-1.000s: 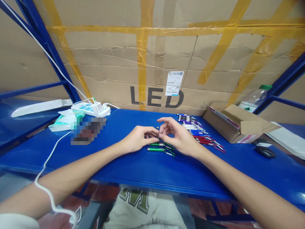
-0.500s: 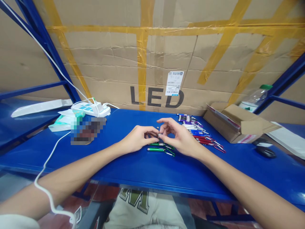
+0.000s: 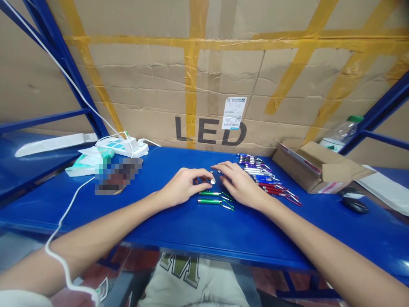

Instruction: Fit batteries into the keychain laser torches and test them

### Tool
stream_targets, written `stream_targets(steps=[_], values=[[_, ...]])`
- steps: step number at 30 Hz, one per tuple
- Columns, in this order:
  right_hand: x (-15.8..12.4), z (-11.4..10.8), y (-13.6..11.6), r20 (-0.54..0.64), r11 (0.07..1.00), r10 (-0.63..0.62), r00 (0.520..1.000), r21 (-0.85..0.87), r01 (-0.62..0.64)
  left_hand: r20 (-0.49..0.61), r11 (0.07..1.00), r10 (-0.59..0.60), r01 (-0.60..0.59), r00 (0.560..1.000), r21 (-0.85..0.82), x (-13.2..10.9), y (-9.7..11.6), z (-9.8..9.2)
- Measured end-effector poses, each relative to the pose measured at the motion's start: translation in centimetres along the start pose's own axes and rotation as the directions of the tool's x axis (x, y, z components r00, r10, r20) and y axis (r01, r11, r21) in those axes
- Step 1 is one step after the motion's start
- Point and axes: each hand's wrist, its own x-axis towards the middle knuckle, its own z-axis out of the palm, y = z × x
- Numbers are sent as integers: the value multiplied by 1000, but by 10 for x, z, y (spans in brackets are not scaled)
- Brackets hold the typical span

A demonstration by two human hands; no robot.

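Note:
My left hand (image 3: 182,186) pinches a small round silvery-white piece (image 3: 212,181) between thumb and fingertips; its exact kind is too small to tell. Just to the right, my right hand (image 3: 242,184) is open, its fingers reaching left over the table. Near its fingertips lies a tiny dark disc (image 3: 219,172). Below both hands, two small green keychain flashlights (image 3: 209,201) with carabiner clips lie side by side. Beside my right hand runs a row of similar flashlights in red (image 3: 271,190), blue (image 3: 262,177), silver (image 3: 255,170) and darker colours.
At the right stand an open cardboard box (image 3: 319,170), a black mouse (image 3: 355,204) and a plastic bottle (image 3: 340,132). A white power strip (image 3: 119,146), a tissue pack (image 3: 84,164) and a blurred-out object (image 3: 118,175) sit left. A large carton (image 3: 153,94) backs the blue table (image 3: 179,228).
My right hand has parted from the left and moved slightly right, its fingers opening out. The round piece now shows clearly in my left fingertips, which have hardly moved.

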Motion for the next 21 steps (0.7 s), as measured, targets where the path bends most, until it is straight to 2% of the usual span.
stream_targets(steps=[3,7,16,21], values=[[-2,8,8,100,997,-12,995,-74,19,-61,997,-80,79,995,-20,2,-8,0],[-3,10,9,162,992,-3,987,-123,23,-147,986,-159,148,976,-83,5,-19,1],[-2,2,8,172,988,-34,984,-144,60,-142,976,-184,163,973,-146,6,-23,3],[-2,2,11,163,995,20,986,-98,-4,-103,973,-183,164,978,-165,6,-22,3]])
